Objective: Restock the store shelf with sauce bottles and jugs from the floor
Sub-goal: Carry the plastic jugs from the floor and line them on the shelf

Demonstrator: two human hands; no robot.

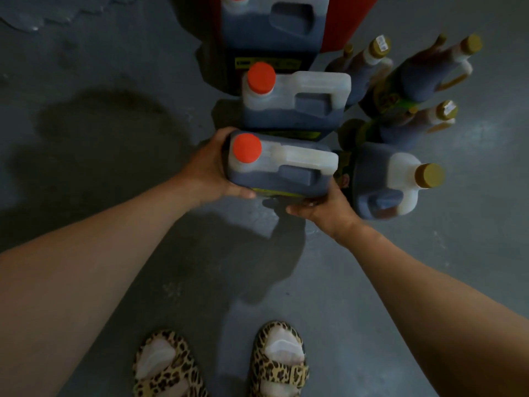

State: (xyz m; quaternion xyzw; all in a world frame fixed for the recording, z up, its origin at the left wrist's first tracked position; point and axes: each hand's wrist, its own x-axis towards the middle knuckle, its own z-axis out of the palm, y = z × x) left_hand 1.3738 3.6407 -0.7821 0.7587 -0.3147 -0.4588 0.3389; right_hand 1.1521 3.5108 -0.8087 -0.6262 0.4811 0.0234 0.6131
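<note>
Low over the grey floor (pixel 100 67), I hold the nearest red-capped jug (pixel 282 170) from both sides: left hand (pixel 210 170) curled round its cap end, right hand (pixel 323 206) cupped beneath the far corner, presumably sharing its weight. Further jugs and gold-capped bottles (pixel 423 78) stand just beyond.

The jug (pixel 282 170) between the 2 hands has an orange-red cap, a milky translucent top and dark blue-black contents, with a strip of yellow label at its lower edge. Just beyond it, a second jug (pixel 294 106) shows the same colours, and a third jug (pixel 274 32) farther on stands against something red. To its right, a gold-capped jug (pixel 395 181) and bottles (pixel 423 75) with gold caps carry green-and-yellow labels. The floor (pixel 100 81) is dull grey. Nearest the camera, the sandals (pixel 277 365) are leopard print over white socks.
</note>
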